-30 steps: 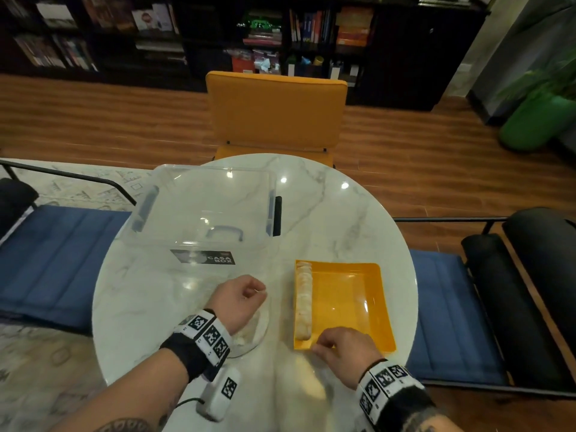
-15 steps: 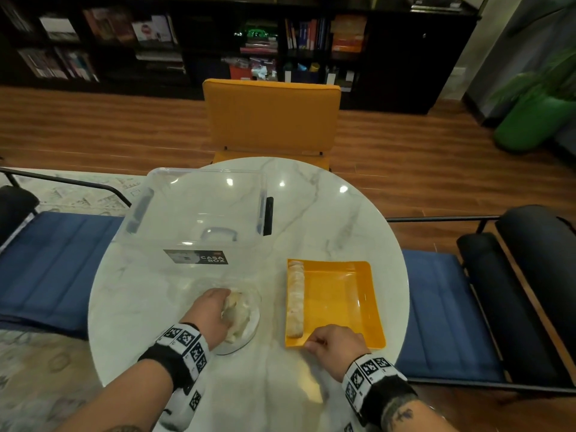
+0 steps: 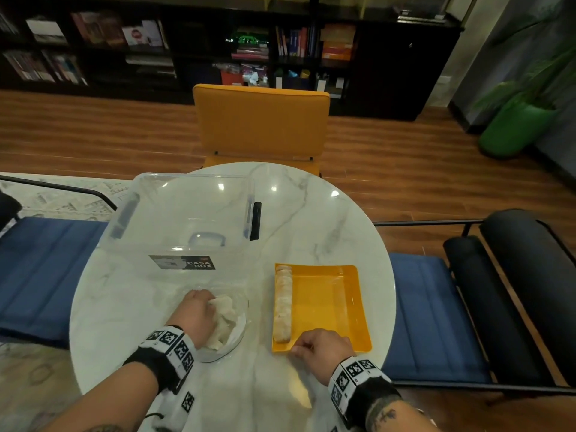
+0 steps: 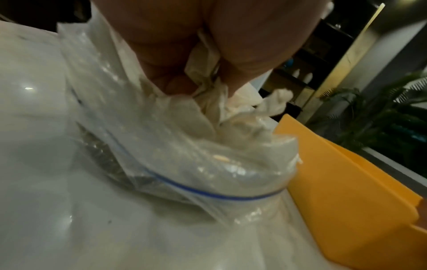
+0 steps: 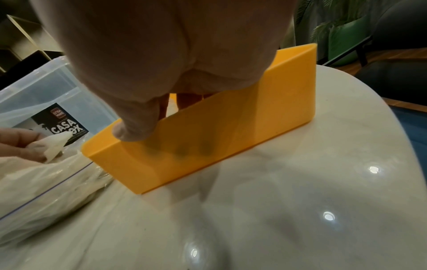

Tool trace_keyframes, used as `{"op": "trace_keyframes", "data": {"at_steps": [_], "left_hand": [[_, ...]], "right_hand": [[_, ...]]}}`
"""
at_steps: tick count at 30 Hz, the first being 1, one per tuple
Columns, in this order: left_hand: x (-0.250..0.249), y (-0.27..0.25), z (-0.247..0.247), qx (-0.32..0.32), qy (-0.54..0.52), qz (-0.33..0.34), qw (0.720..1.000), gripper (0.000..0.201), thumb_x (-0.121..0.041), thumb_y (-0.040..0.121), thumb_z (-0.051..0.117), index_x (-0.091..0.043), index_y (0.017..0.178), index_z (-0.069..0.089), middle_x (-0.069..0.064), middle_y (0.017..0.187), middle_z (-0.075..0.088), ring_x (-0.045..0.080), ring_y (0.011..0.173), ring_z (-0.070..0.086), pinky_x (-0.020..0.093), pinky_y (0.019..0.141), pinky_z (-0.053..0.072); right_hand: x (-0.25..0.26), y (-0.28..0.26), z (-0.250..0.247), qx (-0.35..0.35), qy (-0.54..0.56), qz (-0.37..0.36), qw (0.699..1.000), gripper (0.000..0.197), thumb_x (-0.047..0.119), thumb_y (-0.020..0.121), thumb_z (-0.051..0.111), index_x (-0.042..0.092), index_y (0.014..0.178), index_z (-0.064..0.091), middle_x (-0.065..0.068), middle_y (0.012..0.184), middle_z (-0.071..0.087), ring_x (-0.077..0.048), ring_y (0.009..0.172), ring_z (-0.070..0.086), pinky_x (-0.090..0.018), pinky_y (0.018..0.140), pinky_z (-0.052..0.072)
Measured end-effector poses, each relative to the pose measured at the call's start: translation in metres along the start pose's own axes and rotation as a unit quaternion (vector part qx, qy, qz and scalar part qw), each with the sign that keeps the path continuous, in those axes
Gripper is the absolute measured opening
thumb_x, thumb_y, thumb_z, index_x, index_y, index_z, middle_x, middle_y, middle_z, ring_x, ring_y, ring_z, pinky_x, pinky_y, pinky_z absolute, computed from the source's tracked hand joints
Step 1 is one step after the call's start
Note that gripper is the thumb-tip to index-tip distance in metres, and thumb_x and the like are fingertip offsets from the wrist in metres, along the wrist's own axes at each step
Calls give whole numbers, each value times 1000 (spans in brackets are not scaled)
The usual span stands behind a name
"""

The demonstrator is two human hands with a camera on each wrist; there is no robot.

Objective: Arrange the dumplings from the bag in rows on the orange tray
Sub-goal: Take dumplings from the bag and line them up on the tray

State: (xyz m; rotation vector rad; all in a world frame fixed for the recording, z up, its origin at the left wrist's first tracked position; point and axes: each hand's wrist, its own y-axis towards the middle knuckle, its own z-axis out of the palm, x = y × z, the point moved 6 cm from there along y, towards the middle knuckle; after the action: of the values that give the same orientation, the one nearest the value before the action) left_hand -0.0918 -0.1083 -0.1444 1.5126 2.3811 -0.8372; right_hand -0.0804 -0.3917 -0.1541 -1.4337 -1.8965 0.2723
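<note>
Left grip [image 3: 195,313] is curled round a dumpling [image 4: 208,76] inside the bag [image 4: 175,157]; right grip [image 3: 321,346] pinches the orange tray [image 3: 330,307] rim, I'd guess steadying it on the bench [image 3: 311,219] for row two.

Round marble table [image 3: 311,219] with a clear plastic box [image 3: 187,213] on the far left side, "CASA BOX" label [image 3: 184,262] on its near wall. Orange chair [image 3: 261,120] at the far edge, blue benches [image 3: 40,269] left and right. Dark bookshelves [image 3: 218,48] along the far wall, green planter [image 3: 514,129] far right.
</note>
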Motion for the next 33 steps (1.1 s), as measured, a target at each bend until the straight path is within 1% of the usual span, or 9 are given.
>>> {"op": "trace_keyframes", "data": {"at_steps": [4, 8, 12, 20, 23, 25, 28, 30, 33], "left_hand": [[3, -6, -13, -22, -18, -31, 999, 18, -15, 100, 40, -18, 112, 52, 4, 92, 59, 24, 82, 57, 30, 74, 44], [4, -8, -23, -64, -75, -43, 994, 22, -21, 103, 38, -17, 119, 52, 7, 99, 63, 24, 84, 55, 32, 77, 44], [6, -9, -33, -96, -106, -56, 988, 24, -31, 103, 42, -14, 110, 57, 3, 88, 62, 23, 81, 55, 31, 76, 42], [10, -8, -42, -106, -148, -99, 978, 37, -42, 100, 45, -11, 110, 62, 9, 104, 68, 27, 94, 58, 34, 84, 43], [10, -7, -42, -96, -159, -95, 978, 38, -46, 99, 44, -13, 106, 62, 7, 102, 68, 30, 99, 61, 36, 88, 45], [11, -8, -42, -98, -195, -101, 971, 38, -47, 99, 45, -13, 96, 61, 8, 93, 67, 31, 92, 63, 39, 84, 52], [10, -9, -36, -78, -375, -142, 913, 39, -48, 95, 53, -11, 95, 62, 15, 99, 64, 36, 88, 67, 47, 65, 61], [6, -11, -31, -48, -480, -177, 858, 40, -50, 94, 56, -12, 102, 63, 15, 112, 63, 39, 90, 70, 51, 70, 61], [-10, -14, -23, 3, -560, -191, 806, 47, -55, 92, 57, -15, 115, 63, 10, 123, 64, 31, 83, 73, 46, 73, 61]], "right_hand": [[-2, 0, 1, 2, 3, 5, 1000, 23, 54, 95, 48, 40, 98, 66, 14, 99, 66, -18, 106, 59, -41, 100, 34], [-3, 2, 2, 0, 2, 3, 1000, 19, 55, 95, 48, 42, 89, 61, 15, 97, 65, -18, 105, 59, -40, 98, 34], [-3, 3, 2, 1, -1, -3, 1000, 20, 55, 95, 48, 40, 88, 59, 17, 89, 60, -18, 103, 60, -40, 99, 35], [-4, 4, 3, 1, -2, 0, 1000, 22, 57, 94, 47, 41, 87, 60, 16, 94, 65, -17, 104, 59, -38, 98, 32], [-4, 3, 2, 2, -1, 0, 1000, 21, 56, 95, 48, 40, 87, 60, 17, 91, 62, -17, 104, 59, -39, 99, 32], [-3, 3, 2, 3, -2, 0, 1000, 21, 55, 95, 48, 40, 86, 60, 17, 91, 61, -16, 104, 59, -39, 99, 32], [-2, 2, 1, 2, -6, 0, 1000, 24, 56, 95, 47, 41, 80, 57, 18, 89, 60, -16, 104, 59, -39, 99, 32], [-2, 2, 1, 0, -10, -2, 1000, 25, 57, 95, 47, 41, 80, 59, 18, 88, 60, -16, 104, 60, -38, 99, 32], [-1, 0, 2, -5, -15, -7, 1000, 28, 60, 93, 46, 42, 98, 67, 18, 98, 67, -15, 106, 60, -38, 98, 33]]}}
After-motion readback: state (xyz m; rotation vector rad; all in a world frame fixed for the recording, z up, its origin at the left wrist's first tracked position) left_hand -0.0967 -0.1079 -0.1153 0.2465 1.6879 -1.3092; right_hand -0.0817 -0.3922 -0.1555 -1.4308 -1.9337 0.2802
